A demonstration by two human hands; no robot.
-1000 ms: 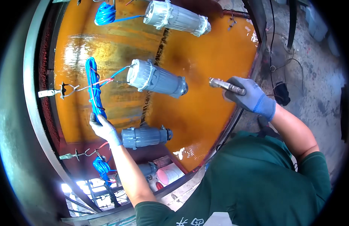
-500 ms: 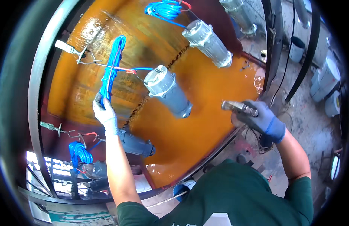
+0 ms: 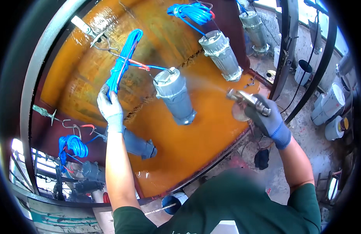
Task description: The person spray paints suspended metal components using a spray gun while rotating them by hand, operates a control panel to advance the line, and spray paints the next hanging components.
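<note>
My left hand (image 3: 110,107), in a pale glove, is closed round the lower end of a bundled blue cable (image 3: 125,58). That cable runs to the top of a grey cylindrical pump (image 3: 175,97), which hangs tilted from a hook and wire. In my gloved right hand (image 3: 268,117) is a metal spray gun (image 3: 246,100), its nozzle toward the pump. A faint mist shows between the nozzle and the pump's upper part. Farther back hangs another grey pump (image 3: 222,55) with its own blue cable coil (image 3: 192,13). A third one (image 3: 135,142) is partly behind my left forearm.
Behind the pumps stands an orange-brown wet booth wall with a shallow tray (image 3: 180,156) below. Dark metal posts (image 3: 284,50) rise at the right. White buckets (image 3: 332,97) stand on the floor beyond, and a blue bucket (image 3: 174,202) sits near my body.
The held cable and its pump have shifted slightly and the pump hangs more upright. Spray mist now shows before the gun. The view has swung a little, showing more at the right.
</note>
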